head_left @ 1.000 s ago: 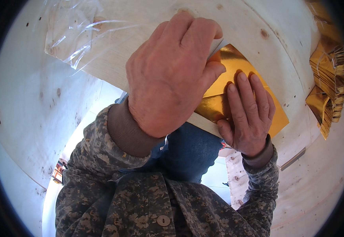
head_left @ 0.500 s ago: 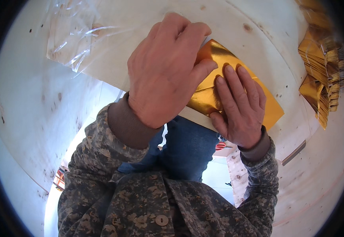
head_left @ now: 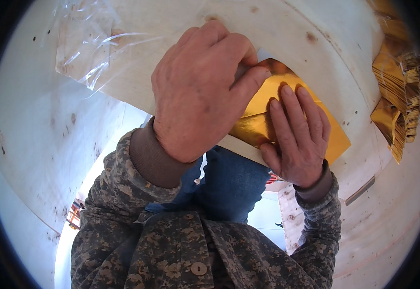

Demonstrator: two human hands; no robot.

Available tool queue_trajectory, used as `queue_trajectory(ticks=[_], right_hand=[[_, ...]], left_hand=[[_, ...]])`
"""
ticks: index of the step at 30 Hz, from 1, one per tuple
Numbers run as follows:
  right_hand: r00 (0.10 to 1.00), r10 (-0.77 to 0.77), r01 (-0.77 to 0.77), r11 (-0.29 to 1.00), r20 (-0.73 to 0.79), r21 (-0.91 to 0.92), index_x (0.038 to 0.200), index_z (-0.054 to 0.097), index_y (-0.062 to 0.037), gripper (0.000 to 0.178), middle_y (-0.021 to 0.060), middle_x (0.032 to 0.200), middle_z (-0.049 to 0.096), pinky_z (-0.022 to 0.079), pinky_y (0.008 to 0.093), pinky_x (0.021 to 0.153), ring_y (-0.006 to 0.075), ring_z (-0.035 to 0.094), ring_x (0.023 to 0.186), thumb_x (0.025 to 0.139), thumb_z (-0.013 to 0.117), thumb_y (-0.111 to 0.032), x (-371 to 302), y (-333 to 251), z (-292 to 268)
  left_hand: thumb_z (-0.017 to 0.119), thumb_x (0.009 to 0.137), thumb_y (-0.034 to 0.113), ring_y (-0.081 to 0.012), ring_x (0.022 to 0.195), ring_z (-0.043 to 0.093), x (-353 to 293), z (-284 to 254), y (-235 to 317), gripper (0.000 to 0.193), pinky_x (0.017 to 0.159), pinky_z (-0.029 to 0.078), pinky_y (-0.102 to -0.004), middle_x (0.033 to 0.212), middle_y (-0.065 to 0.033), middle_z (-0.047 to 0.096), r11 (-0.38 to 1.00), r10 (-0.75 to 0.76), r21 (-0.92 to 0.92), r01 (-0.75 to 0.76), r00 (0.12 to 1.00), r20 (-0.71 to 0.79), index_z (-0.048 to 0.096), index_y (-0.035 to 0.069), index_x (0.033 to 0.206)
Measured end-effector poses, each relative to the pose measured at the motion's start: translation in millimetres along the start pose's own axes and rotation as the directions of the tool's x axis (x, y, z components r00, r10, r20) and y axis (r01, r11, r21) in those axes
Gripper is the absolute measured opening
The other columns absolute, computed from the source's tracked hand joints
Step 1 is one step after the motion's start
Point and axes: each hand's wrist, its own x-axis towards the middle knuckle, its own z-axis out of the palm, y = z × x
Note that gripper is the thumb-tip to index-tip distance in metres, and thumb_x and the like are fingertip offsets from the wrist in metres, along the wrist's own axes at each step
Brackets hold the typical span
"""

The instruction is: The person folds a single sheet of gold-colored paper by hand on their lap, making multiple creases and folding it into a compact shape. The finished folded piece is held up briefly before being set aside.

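Golden, flat foil-like sheet (head_left: 256, 109) lay under the right hand (head_left: 302, 144), fingers parted; left hand (head_left: 200, 91) curled at its left end, grip unclear.

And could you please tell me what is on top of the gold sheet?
The right hand lies on the gold sheet. The left hand blocks the view of its left part, so anything on top there cannot be seen.

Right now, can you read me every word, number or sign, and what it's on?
None that I can read.
Gold sheet: shiny, no writing shows.
Gold pile on the right: no writing I can make out.
Wooden surface: just dark spots, not letters.
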Motion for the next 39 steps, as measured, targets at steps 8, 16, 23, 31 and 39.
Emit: queue_trajectory(ticks=[8, 16, 23, 31, 39], right_hand=[[1.000, -0.009, 0.009, 1.000, -0.022, -0.003, 0.140, 0.059, -0.0116, 0.053, 0.0114, 0.149, 0.053, 0.033, 0.0436, 0.114, 0.0315, 0.044, 0.142, 0.100, 0.050, -0.044, 0.4, 0.6, 1.9], [1.000, -0.003, 0.003, 1.000, -0.010, -0.001, 0.140, 0.059, -0.0111, 0.054, 0.0121, 0.148, 0.054, 0.034, 0.0442, 0.114, 0.0323, 0.045, 0.141, 0.101, 0.048, -0.047, 0.2, 0.3, 0.8], [1.000, -0.007, 0.007, 1.000, 0.015, -0.012, 0.140, 0.059, -0.0106, 0.054, 0.0124, 0.149, 0.053, 0.034, 0.0446, 0.114, 0.0326, 0.044, 0.142, 0.101, 0.047, -0.046, 0.5, 0.8, -2.3], [1.000, -0.008, 0.008, 1.000, -0.002, 0.012, 0.140, 0.059, -0.0104, 0.053, 0.0123, 0.149, 0.053, 0.034, 0.0446, 0.113, 0.0329, 0.045, 0.141, 0.098, 0.052, -0.043, 0.7, 1.3, -1.5], [1.000, -0.003, 0.004, 0.999, -0.029, 0.040, 0.138, 0.061, -0.0107, 0.051, 0.0115, 0.148, 0.054, 0.034, 0.0441, 0.113, 0.0316, 0.045, 0.141, 0.097, 0.054, -0.040, 0.6, 1.5, 0.3]], left_hand=[[0.080, 0.082, 0.015, -0.0214, 0.076, 0.064, 2.5, 1.3, 2.9, 0.015, 0.067, 0.053, -0.0316, 0.084, -0.0066, 0.062, 0.999, -0.046, 0.003, 0.046, 0.999, 0.004, 0.069, 0.006, 0.086], [0.081, 0.080, 0.015, -0.0203, 0.073, 0.062, 4.7, 2.3, 4.4, 0.015, 0.064, 0.051, -0.0327, 0.080, -0.0053, 0.061, 0.998, -0.058, 0.009, 0.059, 0.998, -0.030, 0.069, 0.007, 0.084], [0.081, 0.079, 0.015, -0.0205, 0.070, 0.060, 6.8, 5.1, 6.1, 0.017, 0.062, 0.050, -0.0332, 0.078, -0.0054, 0.059, 0.997, -0.077, 0.021, 0.078, 0.996, -0.039, 0.066, 0.007, 0.080], [0.079, 0.081, 0.015, -0.0195, 0.071, 0.060, 7.2, 1.8, 8.0, 0.013, 0.062, 0.049, -0.0322, 0.078, -0.0043, 0.060, 0.994, -0.097, 0.045, 0.097, 0.995, -0.001, 0.068, 0.006, 0.081], [0.079, 0.081, 0.015, -0.0193, 0.069, 0.061, 7.7, 4.2, 8.6, 0.013, 0.061, 0.049, -0.0314, 0.078, -0.0047, 0.060, 0.992, -0.116, 0.045, 0.116, 0.993, -0.008, 0.069, 0.006, 0.081]])
